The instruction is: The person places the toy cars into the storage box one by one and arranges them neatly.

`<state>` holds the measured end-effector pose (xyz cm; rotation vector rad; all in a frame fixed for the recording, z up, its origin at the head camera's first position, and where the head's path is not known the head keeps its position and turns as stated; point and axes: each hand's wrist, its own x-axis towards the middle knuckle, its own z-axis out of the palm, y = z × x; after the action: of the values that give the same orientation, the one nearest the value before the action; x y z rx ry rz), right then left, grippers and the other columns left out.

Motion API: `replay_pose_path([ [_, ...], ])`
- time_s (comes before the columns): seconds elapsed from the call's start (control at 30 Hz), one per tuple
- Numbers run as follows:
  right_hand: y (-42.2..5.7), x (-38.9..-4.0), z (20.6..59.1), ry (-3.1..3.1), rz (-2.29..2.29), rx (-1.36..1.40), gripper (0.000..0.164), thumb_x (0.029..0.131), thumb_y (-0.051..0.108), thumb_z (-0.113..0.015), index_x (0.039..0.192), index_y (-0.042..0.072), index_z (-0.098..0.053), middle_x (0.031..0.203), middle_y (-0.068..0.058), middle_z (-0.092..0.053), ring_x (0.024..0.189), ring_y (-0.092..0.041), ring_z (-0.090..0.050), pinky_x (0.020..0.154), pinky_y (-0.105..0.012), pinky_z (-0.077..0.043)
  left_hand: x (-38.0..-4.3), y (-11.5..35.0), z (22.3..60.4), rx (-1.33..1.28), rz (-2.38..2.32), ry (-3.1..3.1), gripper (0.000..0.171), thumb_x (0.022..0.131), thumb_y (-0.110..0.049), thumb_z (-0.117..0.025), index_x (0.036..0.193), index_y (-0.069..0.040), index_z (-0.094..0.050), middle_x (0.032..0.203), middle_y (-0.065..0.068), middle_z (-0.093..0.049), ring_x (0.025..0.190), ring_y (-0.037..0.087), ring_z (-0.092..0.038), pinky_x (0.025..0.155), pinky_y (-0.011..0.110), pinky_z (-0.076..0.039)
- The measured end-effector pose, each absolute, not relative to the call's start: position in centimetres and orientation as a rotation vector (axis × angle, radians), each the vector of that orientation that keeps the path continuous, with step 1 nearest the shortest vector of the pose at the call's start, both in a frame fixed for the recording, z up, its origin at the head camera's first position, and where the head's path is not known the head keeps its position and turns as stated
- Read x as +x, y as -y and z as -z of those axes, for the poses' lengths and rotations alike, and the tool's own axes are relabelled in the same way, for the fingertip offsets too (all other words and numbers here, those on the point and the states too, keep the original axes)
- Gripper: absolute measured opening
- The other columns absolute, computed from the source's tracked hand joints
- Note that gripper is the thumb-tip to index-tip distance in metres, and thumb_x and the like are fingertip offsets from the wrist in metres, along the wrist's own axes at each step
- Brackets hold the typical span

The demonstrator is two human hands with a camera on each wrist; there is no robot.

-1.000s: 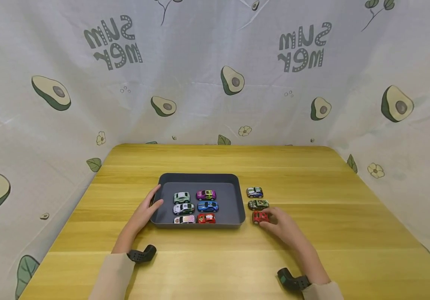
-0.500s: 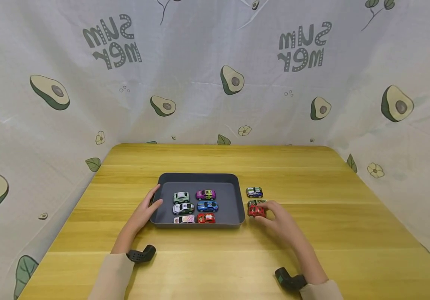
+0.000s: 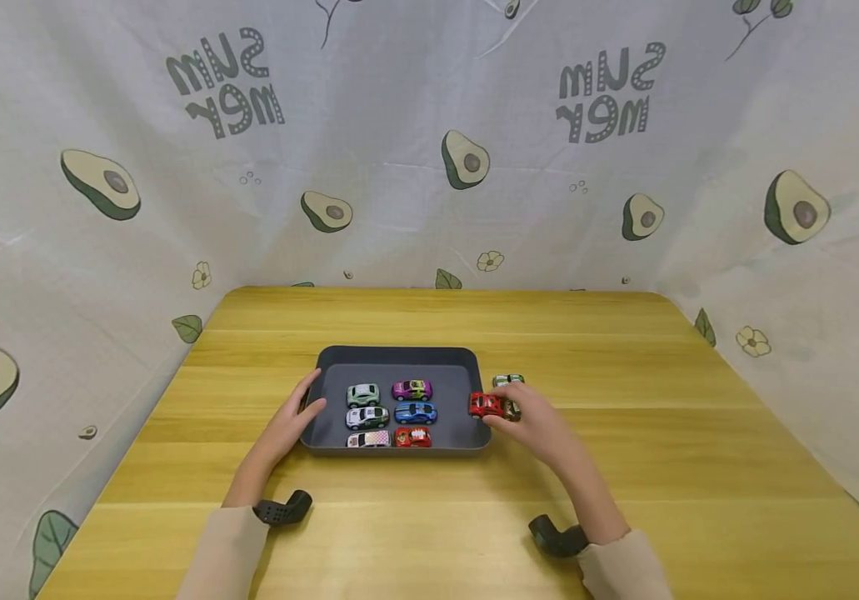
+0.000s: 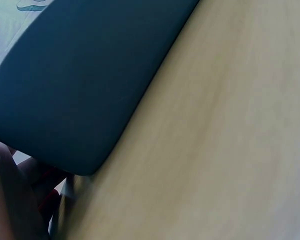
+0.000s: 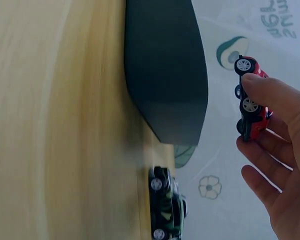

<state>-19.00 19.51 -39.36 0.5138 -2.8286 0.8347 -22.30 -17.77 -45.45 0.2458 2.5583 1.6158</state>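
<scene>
In the head view my right hand [image 3: 530, 421] pinches a red toy car [image 3: 485, 405] just over the right rim of the dark grey tray [image 3: 429, 451]. The right wrist view shows that car [image 5: 251, 102] between thumb and fingers, lifted above the table, its wheels facing the camera. My left hand [image 3: 282, 427] holds the tray's left side, its thumb over the rim. Inside the tray sit two columns of toy cars: pale green [image 3: 363, 395], white-and-green [image 3: 367, 417], white-and-pink [image 3: 369, 438], purple [image 3: 412, 390], blue [image 3: 416, 412] and red-and-white [image 3: 412, 437].
Right of the tray, a camouflage toy car [image 3: 512, 410] is partly hidden by my right hand. Behind it stands a white, green and blue toy car [image 3: 507, 380], also partly covered. A printed curtain [image 3: 399, 125] hangs behind the wooden table [image 3: 414, 517].
My right hand has lifted the red toy car off the table and carried it left and away from me, over the tray's right rim. The left hand and tray have stayed put.
</scene>
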Motion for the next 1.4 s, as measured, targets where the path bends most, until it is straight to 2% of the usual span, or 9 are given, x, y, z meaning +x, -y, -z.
replay_pose_path([
  [0.3, -16.8, -20.0, 39.6, 2.938, -0.708, 0.610, 0.034, 0.079, 0.025, -0.070, 0.107, 0.006, -0.064, 0.106, -0.009, -0.065, 0.101, -0.027, -0.059, 0.087, -0.043, -0.048, -22.2, 17.9, 45.5, 0.229, -1.585, -2.581, 0.060, 0.095, -0.034, -0.043, 0.146, -0.021, -0.016, 0.153, 0.014, -0.008, 0.140, 0.037, -0.006, 0.110, 0.059, -0.010],
  [0.5, -16.0, -20.5, 40.5, 2.993, -0.606, 0.626, 0.032, 0.077, 0.026, -0.071, 0.104, 0.010, -0.065, 0.104, -0.004, -0.067, 0.102, -0.024, -0.060, 0.099, -0.048, -0.035, -22.3, 17.8, 45.6, 0.238, -1.599, -2.583, 0.059, 0.095, -0.034, -0.044, 0.146, -0.020, -0.017, 0.153, 0.015, -0.009, 0.140, 0.037, -0.006, 0.111, 0.058, -0.009],
  [0.67, -15.7, -20.7, 40.8, 3.046, -0.542, 0.635, 0.029, 0.076, 0.027, -0.072, 0.101, 0.013, -0.066, 0.102, -0.001, -0.068, 0.100, -0.021, -0.062, 0.099, -0.048, -0.033, -22.3, 17.7, 45.2, 0.237, -1.606, -2.562, 0.059, 0.095, -0.032, -0.044, 0.146, -0.020, -0.017, 0.153, 0.014, -0.009, 0.141, 0.036, -0.006, 0.111, 0.056, -0.009],
  [0.9, -15.4, -21.0, 40.7, 3.094, -0.313, 0.685, 0.027, 0.073, 0.031, -0.074, 0.096, 0.019, -0.069, 0.094, 0.004, -0.070, 0.091, -0.017, -0.063, 0.099, -0.047, -0.032, -20.8, 17.0, 42.6, 0.232, -1.626, -2.527, 0.059, 0.096, -0.022, -0.044, 0.146, -0.010, -0.016, 0.152, 0.020, -0.008, 0.140, 0.039, -0.005, 0.111, 0.057, -0.008],
  [1.17, -15.4, -21.1, 40.5, 3.135, -0.281, 0.714, 0.029, 0.072, 0.031, -0.075, 0.098, 0.019, -0.069, 0.102, 0.003, -0.069, 0.098, -0.020, -0.061, 0.102, -0.047, -0.030, -20.3, 16.7, 41.9, 0.221, -1.614, -2.531, 0.059, 0.096, -0.022, -0.043, 0.146, -0.009, -0.014, 0.152, 0.020, -0.007, 0.140, 0.039, -0.004, 0.111, 0.057, -0.008],
  [1.4, -15.8, -20.6, 40.2, 3.103, -0.489, 0.711, 0.033, 0.077, 0.029, -0.071, 0.107, 0.016, -0.066, 0.110, 0.000, -0.066, 0.107, -0.021, -0.059, 0.104, -0.052, -0.026, -22.3, 17.7, 45.2, 0.243, -1.616, -2.552, 0.060, 0.095, -0.030, -0.045, 0.146, -0.018, -0.016, 0.153, 0.015, -0.008, 0.141, 0.036, -0.004, 0.111, 0.057, -0.008],
])
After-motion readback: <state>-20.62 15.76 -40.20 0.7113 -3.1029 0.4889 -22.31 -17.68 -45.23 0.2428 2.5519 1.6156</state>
